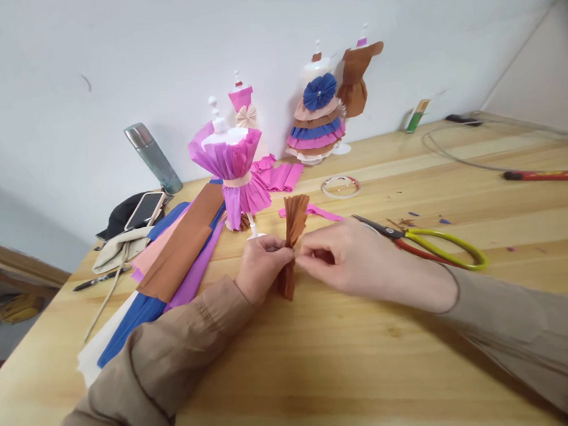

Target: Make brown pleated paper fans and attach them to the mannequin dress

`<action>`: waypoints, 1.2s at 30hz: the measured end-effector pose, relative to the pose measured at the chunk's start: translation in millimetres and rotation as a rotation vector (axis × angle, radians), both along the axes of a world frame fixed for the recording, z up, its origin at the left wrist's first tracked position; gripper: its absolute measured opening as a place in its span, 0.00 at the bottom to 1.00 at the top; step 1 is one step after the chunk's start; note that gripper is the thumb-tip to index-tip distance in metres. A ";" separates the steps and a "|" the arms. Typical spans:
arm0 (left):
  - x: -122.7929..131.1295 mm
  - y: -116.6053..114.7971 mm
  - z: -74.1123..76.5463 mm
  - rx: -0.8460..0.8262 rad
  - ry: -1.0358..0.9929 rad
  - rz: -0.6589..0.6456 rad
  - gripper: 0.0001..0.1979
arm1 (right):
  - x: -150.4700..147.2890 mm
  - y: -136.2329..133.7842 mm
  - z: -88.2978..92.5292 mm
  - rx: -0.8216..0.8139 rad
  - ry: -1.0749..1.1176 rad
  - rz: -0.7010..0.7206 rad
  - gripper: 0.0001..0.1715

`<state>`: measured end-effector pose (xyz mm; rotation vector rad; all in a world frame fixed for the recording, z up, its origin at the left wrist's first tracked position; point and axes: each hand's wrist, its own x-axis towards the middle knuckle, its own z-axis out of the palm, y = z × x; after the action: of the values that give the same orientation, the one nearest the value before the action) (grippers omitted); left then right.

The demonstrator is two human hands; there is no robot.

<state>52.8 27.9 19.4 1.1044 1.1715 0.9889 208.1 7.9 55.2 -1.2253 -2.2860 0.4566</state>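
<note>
A strip of brown crepe paper (295, 220), folded into narrow pleats, stands upright over the table in front of me. My left hand (267, 265) pinches it around the middle, and its ends fan out above and below the fingers. Right beside it is my right hand (336, 256), thumb and forefinger pressed together at the strip's middle. Whatever lies between those fingertips is too small to make out. Just behind the hands stands a small white dress form (225, 135) wearing a pink and purple crepe paper dress with a pale band at the waist.
Scissors (435, 242) lie right of my right hand. Crepe paper sheets (182, 256) spread out on the left, near a phone (144, 211) and a thermos (153, 157). Dressed forms (316, 126) line the wall. A tape roll (340, 187) and a red-handled tool (546, 175) lie farther right.
</note>
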 end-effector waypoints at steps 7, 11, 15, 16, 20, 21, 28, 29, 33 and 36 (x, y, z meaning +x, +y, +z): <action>-7.7 7.3 -8.4 -0.149 -0.405 -0.257 0.06 | 12.2 16.6 -4.5 -0.200 -0.159 0.066 0.23; -12.9 10.9 -11.8 -0.179 -0.483 -0.469 0.05 | 30.4 33.2 -6.7 -0.394 -0.109 0.213 0.20; -17.0 13.6 -15.2 -0.185 -0.555 -0.540 0.07 | 31.9 39.5 -4.3 -0.492 0.023 0.196 0.18; -17.6 13.8 -15.9 -0.200 -0.563 -0.546 0.08 | 29.9 39.3 -4.1 -0.500 0.059 0.179 0.19; -16.4 11.7 -16.9 -0.242 -0.548 -0.538 0.08 | 18.8 35.2 -9.4 -0.585 0.282 0.264 0.12; -15.3 10.8 -17.2 -0.237 -0.539 -0.521 0.08 | 16.1 34.2 -12.5 -0.617 0.345 0.297 0.10; -7.2 5.9 -22.7 -0.147 -0.478 -0.243 0.10 | 5.3 33.9 -29.3 -0.596 0.586 0.165 0.09; -6.4 5.4 -22.8 -0.138 -0.469 -0.211 0.09 | 5.0 34.5 -29.6 -0.605 0.614 0.147 0.08; -4.2 3.5 -21.3 -0.138 -0.456 -0.185 0.10 | 3.8 36.8 -30.6 -0.638 0.668 0.123 0.07; -3.5 3.0 -21.5 -0.164 -0.465 -0.142 0.11 | 3.6 37.6 -31.1 -0.639 0.694 0.110 0.08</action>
<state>49.3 30.9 -2.1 0.7616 0.7696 0.9556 211.8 45.5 24.1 -0.9739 -1.6404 1.4752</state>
